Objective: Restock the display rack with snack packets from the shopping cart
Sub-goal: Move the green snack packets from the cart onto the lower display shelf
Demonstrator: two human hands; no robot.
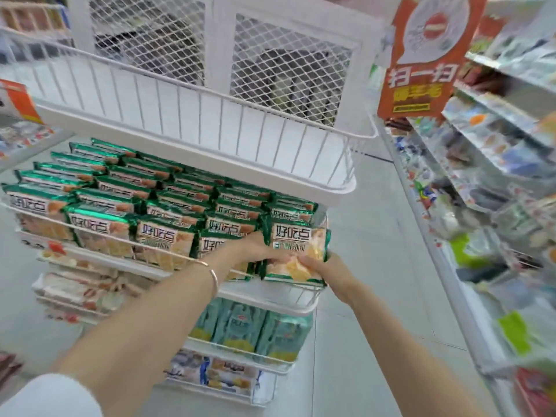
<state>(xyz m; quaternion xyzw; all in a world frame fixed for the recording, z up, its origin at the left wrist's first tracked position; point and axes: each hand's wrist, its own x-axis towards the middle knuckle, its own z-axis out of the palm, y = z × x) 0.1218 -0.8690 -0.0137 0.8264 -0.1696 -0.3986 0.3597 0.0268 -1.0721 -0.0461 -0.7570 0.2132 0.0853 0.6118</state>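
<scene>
Gripping the snack packet [296, 240] by its lower right corner, my right hand [326, 273] curls round it. My left hand [255, 251] seems to pinch its left edge, though blur hides the fingers. It stands at the near right end of the display rack's [270, 299] middle shelf, beside matching packets [162, 236].

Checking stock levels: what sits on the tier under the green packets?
Teal packets stand upright there, filling its right part. The left arm hides the rest of that tier.
</scene>
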